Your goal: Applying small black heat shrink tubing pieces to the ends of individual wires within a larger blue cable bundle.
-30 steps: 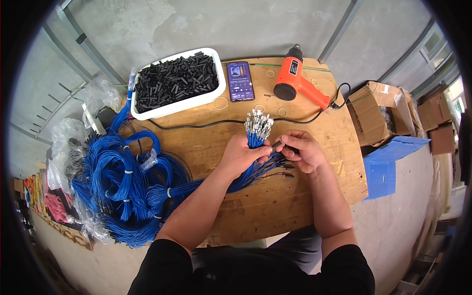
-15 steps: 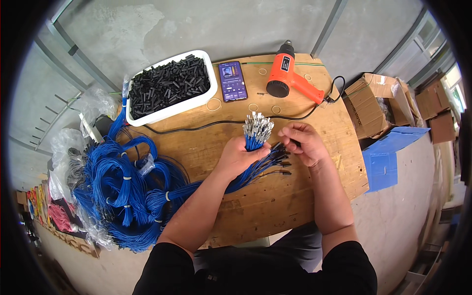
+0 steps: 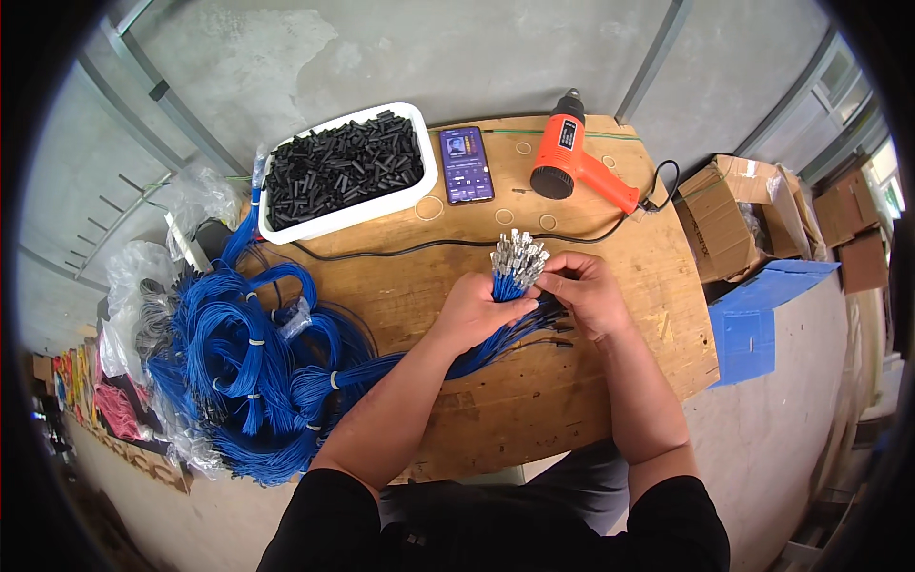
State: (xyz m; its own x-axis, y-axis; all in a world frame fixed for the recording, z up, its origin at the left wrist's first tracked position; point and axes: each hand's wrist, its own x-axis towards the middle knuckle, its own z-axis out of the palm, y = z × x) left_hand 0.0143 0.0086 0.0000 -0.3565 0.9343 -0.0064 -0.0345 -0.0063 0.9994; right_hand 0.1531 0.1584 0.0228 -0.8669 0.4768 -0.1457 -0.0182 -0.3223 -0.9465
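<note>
My left hand (image 3: 477,313) is wrapped round a bundle of blue wires (image 3: 508,288) and holds its ends upright above the table. Silver metal terminals (image 3: 519,255) tip those ends in a dense cluster. At the right side of the cluster, the thumb and forefinger of my right hand (image 3: 589,294) are pinched together against the terminals. Whatever they pinch is too small to make out. Below my right hand, other wire ends with black sleeves (image 3: 562,343) fan out over the wood. The wires run back to the left under my left forearm.
Big tied coils of blue wire (image 3: 238,353) cover the table's left side. Behind stand a white tub (image 3: 431,162) of short black tubes, a phone (image 3: 466,165) and an orange heat gun (image 3: 572,157) with a black cord (image 3: 400,250). Rubber bands (image 3: 429,208) lie about; cardboard boxes (image 3: 715,219) stand right.
My right hand has moved left, from beside the bundle up against the metal terminals. A small dark piece seen in its fingers before is now hidden. The whole view has shifted slightly.
</note>
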